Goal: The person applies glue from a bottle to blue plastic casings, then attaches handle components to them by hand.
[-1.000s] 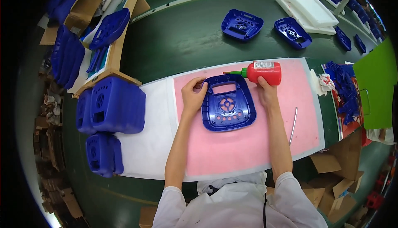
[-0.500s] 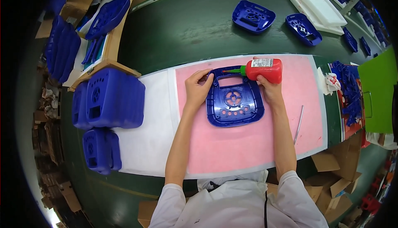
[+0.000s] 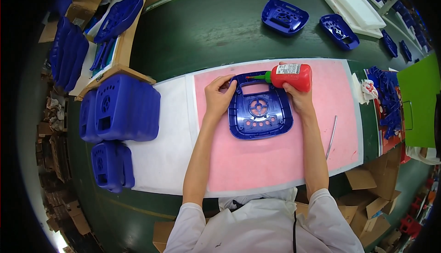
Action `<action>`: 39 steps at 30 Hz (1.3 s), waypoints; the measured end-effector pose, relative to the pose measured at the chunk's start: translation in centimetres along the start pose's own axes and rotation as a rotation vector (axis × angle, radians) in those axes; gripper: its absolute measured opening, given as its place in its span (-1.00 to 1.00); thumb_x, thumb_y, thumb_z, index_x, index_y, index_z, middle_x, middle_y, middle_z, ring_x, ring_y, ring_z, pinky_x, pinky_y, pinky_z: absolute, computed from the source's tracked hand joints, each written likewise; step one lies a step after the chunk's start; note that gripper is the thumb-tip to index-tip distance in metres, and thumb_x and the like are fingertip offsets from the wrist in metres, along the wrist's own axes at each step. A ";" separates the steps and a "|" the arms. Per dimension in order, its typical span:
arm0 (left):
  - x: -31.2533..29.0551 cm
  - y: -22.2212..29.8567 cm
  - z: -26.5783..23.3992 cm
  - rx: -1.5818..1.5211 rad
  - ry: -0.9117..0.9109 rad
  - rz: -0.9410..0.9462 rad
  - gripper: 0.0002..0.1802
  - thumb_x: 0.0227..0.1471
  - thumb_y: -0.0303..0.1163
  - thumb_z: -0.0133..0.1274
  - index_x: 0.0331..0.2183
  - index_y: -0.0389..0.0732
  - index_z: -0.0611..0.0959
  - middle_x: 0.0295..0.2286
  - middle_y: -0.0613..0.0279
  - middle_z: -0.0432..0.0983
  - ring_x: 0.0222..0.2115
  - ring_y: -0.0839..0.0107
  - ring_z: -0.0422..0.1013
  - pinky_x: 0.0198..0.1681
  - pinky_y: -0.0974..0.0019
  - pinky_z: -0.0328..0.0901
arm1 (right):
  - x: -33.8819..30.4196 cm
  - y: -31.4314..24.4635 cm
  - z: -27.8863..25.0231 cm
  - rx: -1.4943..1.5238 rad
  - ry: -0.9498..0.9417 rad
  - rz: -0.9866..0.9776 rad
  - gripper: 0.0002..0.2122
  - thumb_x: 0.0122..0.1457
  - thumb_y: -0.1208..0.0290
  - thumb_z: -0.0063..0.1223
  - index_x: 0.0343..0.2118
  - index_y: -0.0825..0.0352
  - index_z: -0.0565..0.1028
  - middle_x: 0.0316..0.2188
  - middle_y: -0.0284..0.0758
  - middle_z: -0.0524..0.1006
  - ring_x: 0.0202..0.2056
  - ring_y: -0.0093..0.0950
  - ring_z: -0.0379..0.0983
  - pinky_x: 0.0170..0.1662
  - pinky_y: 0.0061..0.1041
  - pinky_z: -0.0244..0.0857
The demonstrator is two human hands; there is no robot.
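Note:
A blue plastic cover with a rectangular window, a round grille and a row of small holes lies inner side up on the pink sheet. My left hand grips its far left corner, thumb on the rim. In my right hand is a red squeeze bottle with a green cap, held on its side above the cover's far right corner. The bottle's thin nozzle points left over the cover's far edge. Whether its tip touches the plastic I cannot tell.
Stacked blue covers stand at left beside a wooden shelf. Two blue shells and white trays lie on the green surface beyond. A metal rod, crumpled tissue, blue parts and a green panel are at right.
The blue shells and white trays at the back have shifted slightly right. The red bottle has moved a touch left and away from me; both hands keep their hold.

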State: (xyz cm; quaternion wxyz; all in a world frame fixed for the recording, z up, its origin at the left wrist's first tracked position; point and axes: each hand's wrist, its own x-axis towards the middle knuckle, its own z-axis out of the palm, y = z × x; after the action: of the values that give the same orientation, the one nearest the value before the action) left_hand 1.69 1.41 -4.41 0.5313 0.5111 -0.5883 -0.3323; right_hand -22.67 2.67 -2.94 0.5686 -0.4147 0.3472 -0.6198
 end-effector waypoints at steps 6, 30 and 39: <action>0.0 0.1 -0.1 0.017 -0.006 0.009 -0.77 -0.08 -0.49 0.21 -0.28 -0.30 0.69 -0.44 0.20 0.60 -0.50 0.55 0.42 -0.35 0.47 0.34 | -0.1 -0.4 -0.4 -0.095 -0.035 -0.015 -0.43 -0.08 0.65 0.29 0.04 0.35 0.32 0.08 -0.16 0.40 0.02 -0.35 0.40 0.08 -0.39 0.36; -0.1 0.6 -0.6 0.005 -0.095 0.006 -0.75 -0.01 -0.53 0.09 -0.21 -0.31 0.64 -0.42 0.20 0.56 -0.43 0.49 0.42 -0.28 0.44 0.33 | -0.6 -1.3 -3.1 0.022 0.169 -0.056 -0.45 0.01 0.44 0.28 0.08 0.28 0.30 0.08 -0.19 0.41 0.05 -0.36 0.38 0.13 -0.46 0.24; 0.0 0.4 -0.6 -0.002 -0.103 0.010 -0.76 -0.01 -0.53 0.09 -0.22 -0.31 0.64 -0.42 0.21 0.56 -0.44 0.50 0.41 -0.28 0.45 0.33 | -0.4 -1.4 -3.0 0.030 0.176 -0.071 -0.45 -0.08 0.62 0.30 0.03 0.32 0.35 0.00 -0.17 0.47 0.01 -0.34 0.41 0.08 -0.36 0.33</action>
State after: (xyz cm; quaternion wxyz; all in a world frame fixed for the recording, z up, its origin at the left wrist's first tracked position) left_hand 2.15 1.60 -3.96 0.5026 0.4899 -0.6171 -0.3559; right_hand -25.97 3.05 -3.01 0.5196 -0.3620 0.3717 -0.6788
